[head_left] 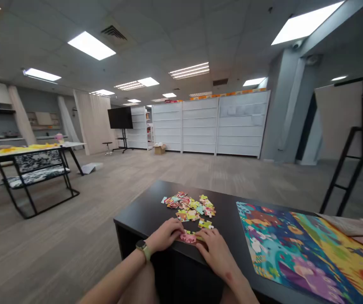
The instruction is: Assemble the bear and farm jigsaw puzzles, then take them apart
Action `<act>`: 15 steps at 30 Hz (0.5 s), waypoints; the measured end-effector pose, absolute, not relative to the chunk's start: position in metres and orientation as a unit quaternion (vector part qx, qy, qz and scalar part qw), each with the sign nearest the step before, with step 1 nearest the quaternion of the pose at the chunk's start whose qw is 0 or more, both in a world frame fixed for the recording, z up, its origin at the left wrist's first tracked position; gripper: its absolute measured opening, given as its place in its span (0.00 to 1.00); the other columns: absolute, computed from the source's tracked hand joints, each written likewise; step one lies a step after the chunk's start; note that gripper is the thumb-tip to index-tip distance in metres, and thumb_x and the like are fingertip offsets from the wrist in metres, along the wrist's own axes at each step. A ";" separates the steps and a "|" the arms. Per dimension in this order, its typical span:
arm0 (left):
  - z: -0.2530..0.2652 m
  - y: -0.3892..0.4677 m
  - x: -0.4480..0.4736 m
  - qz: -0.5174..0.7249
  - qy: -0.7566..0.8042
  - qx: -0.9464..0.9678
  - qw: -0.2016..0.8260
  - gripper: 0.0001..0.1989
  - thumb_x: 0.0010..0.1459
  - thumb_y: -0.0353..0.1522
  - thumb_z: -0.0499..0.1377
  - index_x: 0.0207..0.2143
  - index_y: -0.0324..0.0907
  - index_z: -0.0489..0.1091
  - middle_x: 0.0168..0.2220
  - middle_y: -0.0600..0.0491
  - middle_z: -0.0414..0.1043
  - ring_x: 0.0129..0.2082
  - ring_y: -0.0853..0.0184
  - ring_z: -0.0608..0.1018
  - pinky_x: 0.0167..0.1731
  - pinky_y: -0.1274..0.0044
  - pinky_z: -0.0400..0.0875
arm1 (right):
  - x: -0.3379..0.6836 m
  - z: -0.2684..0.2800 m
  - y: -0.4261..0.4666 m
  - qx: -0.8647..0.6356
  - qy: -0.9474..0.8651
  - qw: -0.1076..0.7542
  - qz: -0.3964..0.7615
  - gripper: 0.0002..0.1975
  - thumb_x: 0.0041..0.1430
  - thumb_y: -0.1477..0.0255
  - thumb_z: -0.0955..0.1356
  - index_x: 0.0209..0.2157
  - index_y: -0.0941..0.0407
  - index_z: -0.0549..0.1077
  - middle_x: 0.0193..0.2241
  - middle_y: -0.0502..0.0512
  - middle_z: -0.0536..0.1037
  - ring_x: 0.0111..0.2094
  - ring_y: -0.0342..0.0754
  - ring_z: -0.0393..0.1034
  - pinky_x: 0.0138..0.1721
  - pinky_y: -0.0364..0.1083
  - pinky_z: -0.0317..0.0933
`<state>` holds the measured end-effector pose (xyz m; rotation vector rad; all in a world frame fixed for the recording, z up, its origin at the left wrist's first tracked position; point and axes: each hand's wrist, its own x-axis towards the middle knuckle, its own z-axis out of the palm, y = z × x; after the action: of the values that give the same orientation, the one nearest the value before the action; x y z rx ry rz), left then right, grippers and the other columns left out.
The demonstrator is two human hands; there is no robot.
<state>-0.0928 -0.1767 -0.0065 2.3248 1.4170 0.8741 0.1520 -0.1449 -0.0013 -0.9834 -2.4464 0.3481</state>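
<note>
Flanking a few perhaps-joined puzzle pieces (188, 238), the left hand (166, 234) and right hand (214, 248) touch them; whether gripped, I cannot tell; the larger pile (184, 202) lies unassembled.

Puzzle pcs (194, 204): prtd cardbd; tabletop (138, 213): smooth, semi-gloss; pic sheets (279, 247): smooth, matt.

I see my left hand (165, 234) and right hand (215, 250) at pink jigsaw pieces (188, 238) near the edge of the dark surface (138, 213); a jigsaw heap (189, 206) lies beyond, illustrated sheets (279, 245) to the right.
</note>
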 end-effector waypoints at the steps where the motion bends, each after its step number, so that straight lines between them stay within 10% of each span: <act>1: -0.007 -0.177 -0.092 0.306 0.491 0.804 0.134 0.10 0.66 0.27 0.54 0.40 0.44 0.75 0.42 0.51 0.74 0.46 0.63 0.73 0.49 0.73 0.66 | 0.152 0.000 -0.146 -0.359 -0.894 0.237 0.125 0.14 0.65 0.68 0.64 0.48 0.45 0.78 0.47 0.54 0.77 0.49 0.55 0.67 0.51 0.51 0.61; 15: -0.012 -0.185 -0.092 0.341 0.516 0.781 0.089 0.10 0.58 0.24 0.56 0.36 0.43 0.75 0.40 0.51 0.74 0.44 0.63 0.73 0.47 0.73 0.66 | 0.150 0.010 -0.155 -0.370 -0.895 0.213 0.130 0.15 0.65 0.68 0.64 0.48 0.43 0.79 0.47 0.53 0.76 0.51 0.53 0.66 0.53 0.49 0.59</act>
<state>-0.0918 -0.1850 -0.0124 2.3225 1.5350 1.0134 0.1503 -0.1547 0.0098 -1.0265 -2.4844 0.3606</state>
